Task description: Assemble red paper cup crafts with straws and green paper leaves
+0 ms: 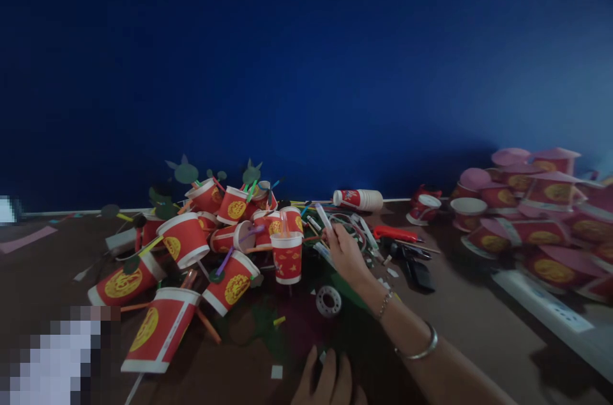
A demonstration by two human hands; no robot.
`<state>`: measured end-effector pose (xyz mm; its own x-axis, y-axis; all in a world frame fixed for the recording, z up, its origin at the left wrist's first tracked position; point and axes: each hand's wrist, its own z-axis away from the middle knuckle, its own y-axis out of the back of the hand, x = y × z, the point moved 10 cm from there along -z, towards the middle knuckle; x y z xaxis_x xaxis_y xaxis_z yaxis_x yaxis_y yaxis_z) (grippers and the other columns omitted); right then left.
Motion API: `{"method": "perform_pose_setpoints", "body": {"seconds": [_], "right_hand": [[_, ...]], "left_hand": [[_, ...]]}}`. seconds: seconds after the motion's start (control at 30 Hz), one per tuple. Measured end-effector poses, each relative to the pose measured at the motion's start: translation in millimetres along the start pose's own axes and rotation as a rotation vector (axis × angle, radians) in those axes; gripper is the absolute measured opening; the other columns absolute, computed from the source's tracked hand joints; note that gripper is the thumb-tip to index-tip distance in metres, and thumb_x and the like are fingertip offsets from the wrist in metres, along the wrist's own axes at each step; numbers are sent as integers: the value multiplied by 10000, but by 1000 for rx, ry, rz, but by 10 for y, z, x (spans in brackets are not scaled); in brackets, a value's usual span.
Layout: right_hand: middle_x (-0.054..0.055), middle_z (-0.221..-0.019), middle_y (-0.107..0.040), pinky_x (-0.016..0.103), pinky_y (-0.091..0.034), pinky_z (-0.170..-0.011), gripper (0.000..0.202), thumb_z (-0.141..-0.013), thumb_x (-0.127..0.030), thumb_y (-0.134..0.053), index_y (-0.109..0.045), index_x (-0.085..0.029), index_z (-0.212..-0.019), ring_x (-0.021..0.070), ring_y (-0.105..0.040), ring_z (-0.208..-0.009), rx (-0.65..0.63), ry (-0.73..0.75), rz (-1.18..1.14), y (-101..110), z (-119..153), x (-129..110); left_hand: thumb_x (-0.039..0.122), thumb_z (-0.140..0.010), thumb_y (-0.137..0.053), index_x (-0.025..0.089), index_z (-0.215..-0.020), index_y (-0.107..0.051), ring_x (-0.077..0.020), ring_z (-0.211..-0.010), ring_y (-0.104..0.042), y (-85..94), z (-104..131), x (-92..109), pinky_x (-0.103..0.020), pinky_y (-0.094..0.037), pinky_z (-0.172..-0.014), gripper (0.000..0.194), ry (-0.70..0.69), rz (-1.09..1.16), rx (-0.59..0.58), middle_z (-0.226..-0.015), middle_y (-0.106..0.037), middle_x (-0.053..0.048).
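My right hand (345, 253) reaches over the cluttered middle of the table, its fingers closed round a slim whitish stick (324, 218) that points up and to the left. I cannot make out exactly what kind of stick it is. At the bottom edge, my left hand (328, 381) shows only in part, fingers apart over the table; a tiny pale bit lies by its fingertips. Between the hands rests a white plastic ring with holes (322, 310). Left of my right hand, a red paper cup (287, 261) stands upright with straws rising behind its rim.
Red paper cups (163, 331) with straws lie heaped on the left. Cups with pink paper tops (555, 191) crowd the right, behind a white power strip (541, 299). Nested cups (357, 200) lie by the blue wall (306, 73). A red-orange tool (395, 233) sits beside a black object (418, 269).
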<state>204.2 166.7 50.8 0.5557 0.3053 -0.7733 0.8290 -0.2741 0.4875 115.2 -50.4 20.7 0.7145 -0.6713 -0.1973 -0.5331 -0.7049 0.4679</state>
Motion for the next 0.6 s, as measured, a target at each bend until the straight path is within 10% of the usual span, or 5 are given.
{"method": "perform_pose_setpoints", "body": {"seconds": [0.6], "right_hand": [[45, -900, -572, 313, -439, -769, 290, -831, -446, -507, -616, -192, -920, 187, -531, -850, 111, -44, -205, 127, -48, 49]], "left_hand": [[303, -908, -461, 231, -858, -568, -177, -856, -586, -55, -23, -23, -346, -375, -895, 138, -29, 47, -188, -881, -695, 17]]}}
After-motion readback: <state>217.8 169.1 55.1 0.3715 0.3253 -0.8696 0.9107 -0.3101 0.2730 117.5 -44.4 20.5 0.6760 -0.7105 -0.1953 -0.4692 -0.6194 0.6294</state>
